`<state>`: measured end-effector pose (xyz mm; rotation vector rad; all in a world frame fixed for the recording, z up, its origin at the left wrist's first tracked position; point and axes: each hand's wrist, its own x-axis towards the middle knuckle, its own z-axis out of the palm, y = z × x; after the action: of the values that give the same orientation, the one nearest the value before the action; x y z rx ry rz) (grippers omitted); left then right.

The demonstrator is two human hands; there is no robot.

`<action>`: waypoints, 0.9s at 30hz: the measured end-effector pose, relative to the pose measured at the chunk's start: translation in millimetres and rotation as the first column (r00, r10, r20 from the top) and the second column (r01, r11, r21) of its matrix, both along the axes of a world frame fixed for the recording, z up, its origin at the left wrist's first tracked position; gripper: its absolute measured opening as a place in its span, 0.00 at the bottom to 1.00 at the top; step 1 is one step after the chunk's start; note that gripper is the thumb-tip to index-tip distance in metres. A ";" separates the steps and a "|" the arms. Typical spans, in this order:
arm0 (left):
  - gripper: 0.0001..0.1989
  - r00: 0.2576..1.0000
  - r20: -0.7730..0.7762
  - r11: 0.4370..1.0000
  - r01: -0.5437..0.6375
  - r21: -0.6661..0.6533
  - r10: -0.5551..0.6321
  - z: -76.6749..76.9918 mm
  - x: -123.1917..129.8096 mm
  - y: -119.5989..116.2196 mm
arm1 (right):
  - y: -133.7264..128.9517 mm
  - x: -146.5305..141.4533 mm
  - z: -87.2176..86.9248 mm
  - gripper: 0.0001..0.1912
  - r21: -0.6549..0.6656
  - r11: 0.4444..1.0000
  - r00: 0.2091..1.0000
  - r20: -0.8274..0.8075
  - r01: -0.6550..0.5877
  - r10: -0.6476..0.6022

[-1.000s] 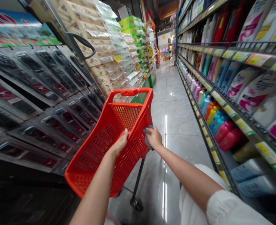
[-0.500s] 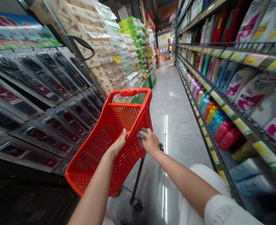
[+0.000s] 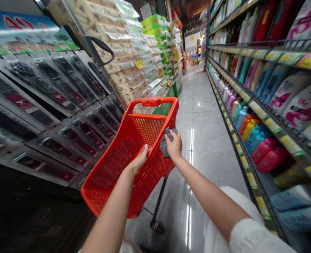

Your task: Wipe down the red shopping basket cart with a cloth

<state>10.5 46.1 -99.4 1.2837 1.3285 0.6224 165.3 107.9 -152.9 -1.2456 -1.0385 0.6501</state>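
A red plastic shopping cart (image 3: 152, 167) with mesh walls stands tilted in the picture before me, its handle end facing away. My left hand (image 3: 139, 161) is closed over the rim of its near side wall, thumb on top and the other fingers hidden behind. In my right hand (image 3: 175, 146) is a grey cloth (image 3: 164, 144), pinched and pressed against the outside of the same wall, close to the handle end. The cart's basket holds nothing that I can see. Below it show a dark leg and a caster wheel (image 3: 157, 226).
On the right, long shelves (image 3: 253, 102) carry bottles in several colours. Packaged goods hang on a rack (image 3: 63, 84) at the left. Stacked tissue packs (image 3: 129, 66) stand behind the cart. A grey tiled aisle floor (image 3: 208, 140) runs ahead between them.
My right hand has moved the cloth up along the cart's wall toward the handle, and more of the cloth shows. My left hand keeps its hold. The whole view has shifted slightly.
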 end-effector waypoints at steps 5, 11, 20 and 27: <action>0.40 0.997 0.057 0.997 0.051 -0.055 -0.048 2.3 3.7 -0.8 | -42.8 -16.9 -20.5 0.18 0.023 0.999 0.971 0.239 -0.023 0.017; 0.42 0.995 0.102 1.000 -0.001 0.025 -0.002 -4.8 4.3 6.6 | -91.6 -27.2 -32.0 0.15 0.081 0.977 0.838 0.531 -0.199 0.127; 0.38 0.990 0.133 0.998 0.033 0.050 -0.040 1.3 6.7 3.1 | -73.4 -11.1 -58.4 0.17 -0.090 0.974 0.862 0.454 -0.206 0.224; 0.34 0.985 0.175 0.999 0.006 -0.038 0.001 1.0 5.0 0.1 | 7.2 18.0 -51.5 0.21 -0.234 0.955 0.969 -0.124 0.182 -0.215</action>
<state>15.4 46.3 -98.4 1.1713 1.1890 0.6884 183.2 115.1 -204.4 -1.4507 -0.7197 0.7034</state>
